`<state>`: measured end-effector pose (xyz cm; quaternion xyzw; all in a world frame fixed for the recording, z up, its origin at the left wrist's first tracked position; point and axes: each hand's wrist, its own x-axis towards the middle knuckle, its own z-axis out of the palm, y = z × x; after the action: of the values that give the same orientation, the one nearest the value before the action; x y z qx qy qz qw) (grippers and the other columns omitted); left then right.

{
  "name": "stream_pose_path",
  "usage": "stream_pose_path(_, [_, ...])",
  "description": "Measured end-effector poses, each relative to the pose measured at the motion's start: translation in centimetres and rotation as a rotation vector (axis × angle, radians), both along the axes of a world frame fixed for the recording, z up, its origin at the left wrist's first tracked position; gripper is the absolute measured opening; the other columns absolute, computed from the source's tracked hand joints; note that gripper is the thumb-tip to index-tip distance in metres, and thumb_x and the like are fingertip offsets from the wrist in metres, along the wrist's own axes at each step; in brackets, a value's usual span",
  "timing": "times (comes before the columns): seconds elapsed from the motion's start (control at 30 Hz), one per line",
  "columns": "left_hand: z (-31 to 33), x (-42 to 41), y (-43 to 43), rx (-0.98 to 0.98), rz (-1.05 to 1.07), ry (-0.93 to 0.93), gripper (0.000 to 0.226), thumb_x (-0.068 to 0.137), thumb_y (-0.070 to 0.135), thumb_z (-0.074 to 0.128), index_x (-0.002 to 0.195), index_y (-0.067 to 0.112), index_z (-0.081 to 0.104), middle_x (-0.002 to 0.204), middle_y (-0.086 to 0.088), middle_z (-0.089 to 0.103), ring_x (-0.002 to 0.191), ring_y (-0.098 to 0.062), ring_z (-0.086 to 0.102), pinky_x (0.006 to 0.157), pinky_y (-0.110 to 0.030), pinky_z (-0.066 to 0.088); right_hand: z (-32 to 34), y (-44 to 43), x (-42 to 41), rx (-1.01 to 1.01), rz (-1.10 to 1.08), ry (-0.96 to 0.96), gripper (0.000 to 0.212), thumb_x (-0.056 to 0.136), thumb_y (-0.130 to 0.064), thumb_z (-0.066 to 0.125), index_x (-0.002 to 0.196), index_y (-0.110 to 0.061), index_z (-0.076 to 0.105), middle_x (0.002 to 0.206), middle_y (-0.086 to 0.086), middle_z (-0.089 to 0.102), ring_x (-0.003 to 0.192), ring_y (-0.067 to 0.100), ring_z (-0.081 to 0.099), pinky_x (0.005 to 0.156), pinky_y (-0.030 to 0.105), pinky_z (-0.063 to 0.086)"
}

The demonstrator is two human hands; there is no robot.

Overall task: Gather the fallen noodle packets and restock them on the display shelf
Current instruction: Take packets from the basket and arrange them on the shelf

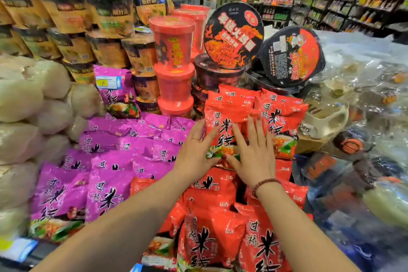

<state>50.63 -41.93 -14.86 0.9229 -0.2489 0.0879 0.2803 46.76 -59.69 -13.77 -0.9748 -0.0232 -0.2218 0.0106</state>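
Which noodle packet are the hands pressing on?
The red packet propped up at the back of the red pile. The left hand and right hand lie flat on its front; the purple packets beside it go untouched.

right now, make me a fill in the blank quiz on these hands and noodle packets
The left hand and right hand rest with straight fingers on a ____ noodle packet.
The bead bracelet is on the ____ wrist.
The thin ring is on the ____ hand.
Missing: red; right; left.
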Motion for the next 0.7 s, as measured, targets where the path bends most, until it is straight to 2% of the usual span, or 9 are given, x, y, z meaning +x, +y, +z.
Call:
stream_pose_path(0.07, [-0.3,0.6,0.4,0.202,-0.011,-0.238,0.095,0.077,0.046,0.075,0.154,0.021,0.024,0.162,-0.009,0.010,0.148,-0.029,0.008,0.115,-0.041,0.018,-0.3,-0.3,0.5,-0.084,0.061,0.039,0.090,0.080,-0.056,0.066,0.152,-0.025,0.021,0.160,0.013,0.012,0.147,0.032,0.011,0.118,0.045,0.004])
stream_pose_path(0.13, [-0.1,1.2,0.5,0.339,-0.059,-0.331,0.098,0.075,0.053,0.073,0.153,0.018,0.024,0.160,-0.009,0.019,0.146,-0.031,0.017,0.115,-0.048,0.019,-0.2,-0.8,0.9,-0.116,0.093,0.138,0.088,0.089,-0.057,0.053,0.154,-0.028,0.002,0.161,0.009,-0.007,0.149,0.030,-0.002,0.118,0.043,-0.002])
stream_pose_path(0.17, [0.0,1.6,0.6,0.391,-0.086,-0.325,0.099,0.077,0.054,0.071,0.153,0.019,0.016,0.160,-0.008,0.018,0.147,-0.029,0.014,0.117,-0.048,0.018,-0.2,-1.1,1.1,-0.108,0.093,0.200,0.087,0.091,-0.059,0.047,0.152,-0.030,-0.008,0.160,0.008,-0.015,0.148,0.029,-0.009,0.118,0.042,-0.003])
stream_pose_path(0.23, [0.2,2.1,0.5,0.442,-0.128,-0.272,0.098,0.084,0.055,0.063,0.149,0.024,-0.004,0.162,-0.005,0.002,0.148,-0.023,-0.002,0.120,-0.043,0.004,0.0,-1.3,1.4,-0.099,0.089,0.292,0.087,0.093,-0.061,0.038,0.146,-0.031,-0.024,0.155,0.007,-0.028,0.146,0.027,-0.019,0.120,0.042,-0.003])
stream_pose_path(0.3, [0.1,2.4,0.3,0.475,-0.111,-0.264,0.096,0.087,0.055,0.058,0.145,0.027,-0.014,0.159,0.000,-0.012,0.145,-0.019,-0.014,0.117,-0.037,-0.007,0.0,-1.3,1.7,-0.085,0.090,0.353,0.087,0.093,-0.062,0.036,0.139,-0.033,-0.032,0.148,0.005,-0.037,0.145,0.025,-0.023,0.120,0.041,-0.004])
stream_pose_path(0.43, [0.1,2.0,-0.1,0.504,-0.043,-0.243,0.097,0.089,0.058,0.055,0.148,0.026,-0.016,0.161,0.000,-0.012,0.149,-0.023,-0.012,0.114,-0.034,-0.012,0.3,-1.1,1.8,-0.087,0.081,0.383,0.088,0.093,-0.062,0.038,0.140,-0.034,-0.031,0.148,0.005,-0.038,0.145,0.023,-0.024,0.118,0.039,-0.006])
stream_pose_path(0.53, [0.8,1.3,-0.2,0.531,-0.013,-0.198,0.095,0.089,0.059,0.053,0.154,0.027,-0.010,0.163,0.000,-0.012,0.149,-0.025,-0.012,0.119,-0.036,-0.006,0.8,-0.7,1.4,-0.099,0.066,0.364,0.087,0.093,-0.062,0.038,0.148,-0.033,-0.022,0.155,0.007,-0.030,0.146,0.024,-0.020,0.120,0.042,-0.003])
stream_pose_path(0.6, [1.9,0.6,0.0,0.503,-0.011,-0.170,0.092,0.089,0.058,0.055,0.155,0.027,-0.001,0.163,0.000,-0.007,0.150,-0.026,-0.009,0.120,-0.038,0.000,1.5,-0.3,0.6,-0.107,0.053,0.312,0.085,0.093,-0.061,0.039,0.151,-0.029,-0.015,0.160,0.007,-0.019,0.148,0.025,-0.012,0.121,0.044,-0.001])
stream_pose_path(0.7, [3.7,-0.8,1.3,0.440,-0.024,-0.216,0.081,0.088,0.049,0.062,0.153,0.021,0.022,0.162,-0.006,0.013,0.150,-0.029,0.007,0.119,-0.040,0.012,2.8,0.8,-1.2,-0.052,0.050,0.224,0.080,0.095,-0.056,0.041,0.153,-0.025,-0.004,0.162,0.003,-0.005,0.149,0.023,0.000,0.121,0.044,0.000])
